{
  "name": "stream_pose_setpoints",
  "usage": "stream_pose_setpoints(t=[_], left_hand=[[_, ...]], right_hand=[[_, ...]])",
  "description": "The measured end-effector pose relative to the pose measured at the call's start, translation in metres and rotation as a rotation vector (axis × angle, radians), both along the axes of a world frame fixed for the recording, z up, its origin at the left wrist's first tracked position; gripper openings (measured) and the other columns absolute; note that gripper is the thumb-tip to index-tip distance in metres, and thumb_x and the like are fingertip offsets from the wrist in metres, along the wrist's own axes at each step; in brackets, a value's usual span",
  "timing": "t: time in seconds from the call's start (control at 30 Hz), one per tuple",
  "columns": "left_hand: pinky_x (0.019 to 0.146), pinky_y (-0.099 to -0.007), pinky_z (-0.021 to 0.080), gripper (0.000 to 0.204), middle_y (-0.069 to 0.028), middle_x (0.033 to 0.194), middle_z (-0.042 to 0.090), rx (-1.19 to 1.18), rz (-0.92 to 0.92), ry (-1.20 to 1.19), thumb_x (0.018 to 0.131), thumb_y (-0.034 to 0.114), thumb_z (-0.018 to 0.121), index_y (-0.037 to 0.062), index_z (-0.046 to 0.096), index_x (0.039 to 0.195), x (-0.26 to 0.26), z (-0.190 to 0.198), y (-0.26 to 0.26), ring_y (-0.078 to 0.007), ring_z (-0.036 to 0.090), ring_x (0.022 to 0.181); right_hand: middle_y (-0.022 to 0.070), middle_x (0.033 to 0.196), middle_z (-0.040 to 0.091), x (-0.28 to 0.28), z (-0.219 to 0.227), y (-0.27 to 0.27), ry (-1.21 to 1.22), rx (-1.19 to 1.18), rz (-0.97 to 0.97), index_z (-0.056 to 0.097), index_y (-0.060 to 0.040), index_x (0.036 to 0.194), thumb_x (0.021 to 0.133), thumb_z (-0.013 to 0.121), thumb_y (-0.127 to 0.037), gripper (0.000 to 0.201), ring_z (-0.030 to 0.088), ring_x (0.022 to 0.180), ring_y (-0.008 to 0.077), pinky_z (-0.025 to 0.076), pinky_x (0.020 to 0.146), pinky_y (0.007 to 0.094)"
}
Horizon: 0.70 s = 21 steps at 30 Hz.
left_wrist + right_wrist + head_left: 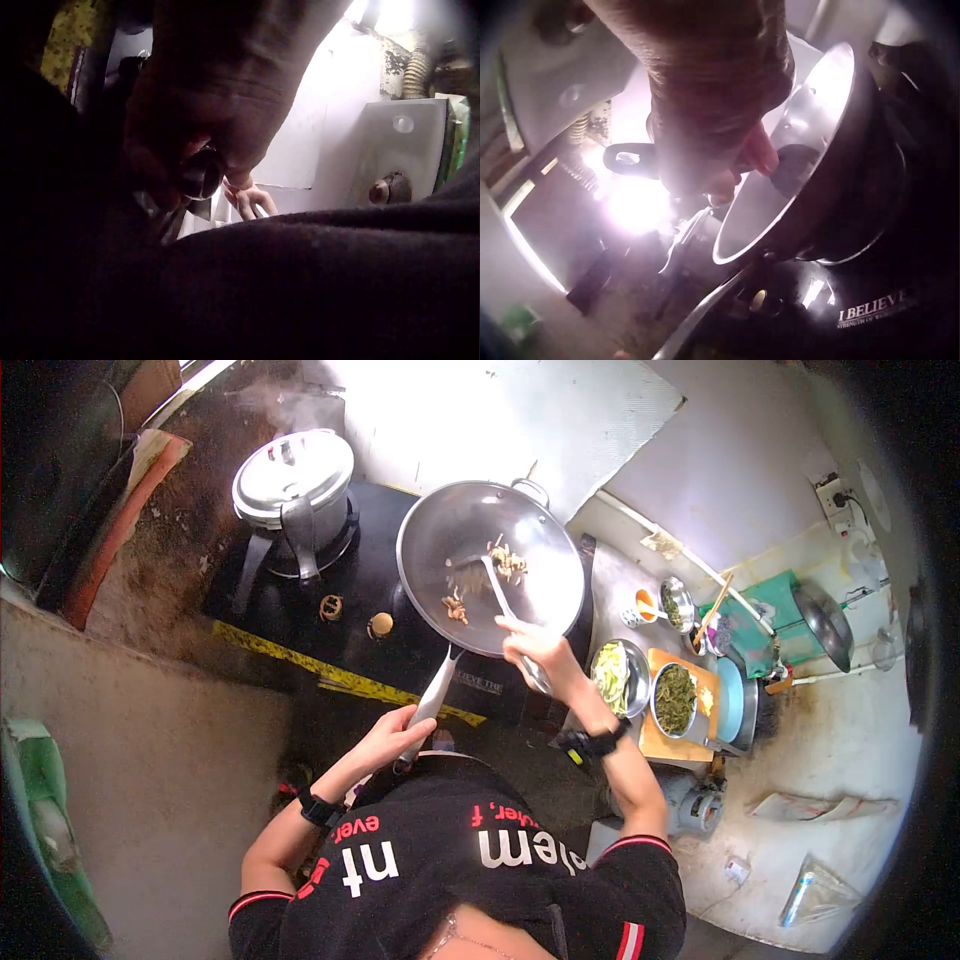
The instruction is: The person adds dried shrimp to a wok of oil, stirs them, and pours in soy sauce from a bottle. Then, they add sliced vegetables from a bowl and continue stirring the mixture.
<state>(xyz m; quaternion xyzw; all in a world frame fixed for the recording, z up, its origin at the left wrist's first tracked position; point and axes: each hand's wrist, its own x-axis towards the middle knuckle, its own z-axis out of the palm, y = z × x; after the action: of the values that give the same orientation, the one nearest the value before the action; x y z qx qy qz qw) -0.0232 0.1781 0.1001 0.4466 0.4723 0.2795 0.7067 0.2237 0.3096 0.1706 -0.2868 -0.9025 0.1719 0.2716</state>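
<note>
A large metal wok [420, 550] sits over the right side of the black stove, with small browned food pieces [456, 608] in two clumps. The left hand [393, 740] grips the wok's long handle [434, 695]; in the left wrist view that hand [217, 97] wraps round the handle's end [202, 176]. Held in the right hand [543, 652] is a spatula [497, 588] whose head rests inside the wok near the food. The right wrist view shows the right hand [712, 112] curled round the spatula's handle [630, 159], above the wok [780, 217].
A steaming pressure cooker [296, 480] stands on the left burner. Right of the stove are a bowl of sliced pale green vegetable [611, 678], a bowl of dark greens [675, 698] on a wooden board [660, 745], a cup [643, 606] and a blue bowl [730, 698]. A gas cylinder [695, 805] stands below.
</note>
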Motion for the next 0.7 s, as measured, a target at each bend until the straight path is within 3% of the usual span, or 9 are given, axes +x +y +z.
stream_pose_setpoints(t=[0.13,0.2,0.3,0.43,0.47,0.5,0.57,0.7], left_hand=[[0.05,-0.024,0.043,0.04,-0.0018,0.075,0.054,0.029,-0.018,0.042,0.086,0.034,0.053,-0.0017,0.052,0.105,-0.002,0.0,-0.002,-0.0089,0.052,0.06],[0.049,-0.0243,0.043,0.04,-0.0019,0.075,0.054,0.03,-0.025,0.044,0.086,0.034,0.054,-0.0015,0.052,0.104,-0.002,-0.001,-0.001,-0.0089,0.052,0.06],[0.047,-0.0246,0.042,0.04,-0.0017,0.074,0.053,0.03,-0.027,0.039,0.085,0.035,0.055,-0.0011,0.051,0.104,-0.003,-0.003,-0.003,-0.0086,0.052,0.06],[0.043,-0.0231,0.041,0.04,-0.0008,0.071,0.051,0.026,-0.008,0.04,0.086,0.035,0.055,-0.0004,0.051,0.104,-0.002,-0.004,-0.004,-0.0077,0.051,0.058],[0.043,-0.0231,0.041,0.04,-0.0008,0.071,0.051,0.026,-0.011,0.042,0.086,0.035,0.055,-0.0004,0.051,0.104,-0.001,-0.003,-0.005,-0.0077,0.051,0.058],[0.041,-0.0226,0.04,0.04,-0.0005,0.071,0.051,0.034,-0.001,0.047,0.086,0.035,0.055,-0.0003,0.051,0.104,-0.001,-0.002,-0.005,-0.0075,0.051,0.057],[0.04,-0.0221,0.04,0.039,-0.0002,0.071,0.05,0.043,0.007,0.051,0.086,0.035,0.054,-0.0001,0.051,0.104,0.0,-0.003,-0.004,-0.0073,0.05,0.056],[0.04,-0.0225,0.04,0.04,-0.0004,0.072,0.051,0.021,-0.006,0.054,0.086,0.034,0.054,0.0,0.051,0.105,-0.002,-0.002,-0.006,-0.0075,0.049,0.055]], right_hand=[[0.0186,0.1,0.062,0.028,0.054,-0.047,-0.039,-0.178,-0.068,0.054,-0.0032,0.072,0.066,0.061,0.001,0.01,0.064,0.075,0.0288,0.051,0.065,0.0319],[0.0186,0.099,0.062,0.035,0.053,-0.045,-0.057,-0.165,-0.066,0.054,-0.0031,0.072,0.066,0.061,0.001,0.009,0.064,0.075,0.0286,0.051,0.065,0.0319],[0.0201,0.099,0.062,0.037,0.025,-0.023,-0.084,-0.07,-0.043,0.054,-0.0028,0.07,0.068,0.06,0.001,0.007,0.063,0.078,0.0297,0.05,0.068,0.0325],[0.0158,0.094,0.064,0.011,-0.006,0.016,-0.024,0.113,-0.218,0.057,-0.0017,0.075,0.068,0.061,0.004,0.011,0.063,0.079,0.0286,0.049,0.066,0.0323],[0.0166,0.1,0.062,0.003,-0.008,0.027,-0.008,0.188,-0.201,0.057,-0.0023,0.076,0.068,0.061,0.003,0.01,0.062,0.069,0.0286,0.048,0.062,0.0325],[0.0176,0.098,0.062,-0.001,-0.011,0.033,-0.079,0.078,-0.215,0.057,-0.0032,0.076,0.069,0.06,0.0,0.008,0.06,0.067,0.0292,0.048,0.06,0.0346],[0.0181,0.09,0.061,-0.007,-0.034,0.049,-0.17,0.175,-0.203,0.055,-0.0049,0.077,0.065,0.057,-0.002,0.012,0.059,0.067,0.0291,0.048,0.059,0.0358],[0.0235,0.096,0.06,-0.015,-0.042,0.023,-0.071,0.212,-0.198,0.055,-0.0026,0.076,0.071,0.056,-0.003,0.005,0.061,0.071,0.0313,0.05,0.063,0.037]])
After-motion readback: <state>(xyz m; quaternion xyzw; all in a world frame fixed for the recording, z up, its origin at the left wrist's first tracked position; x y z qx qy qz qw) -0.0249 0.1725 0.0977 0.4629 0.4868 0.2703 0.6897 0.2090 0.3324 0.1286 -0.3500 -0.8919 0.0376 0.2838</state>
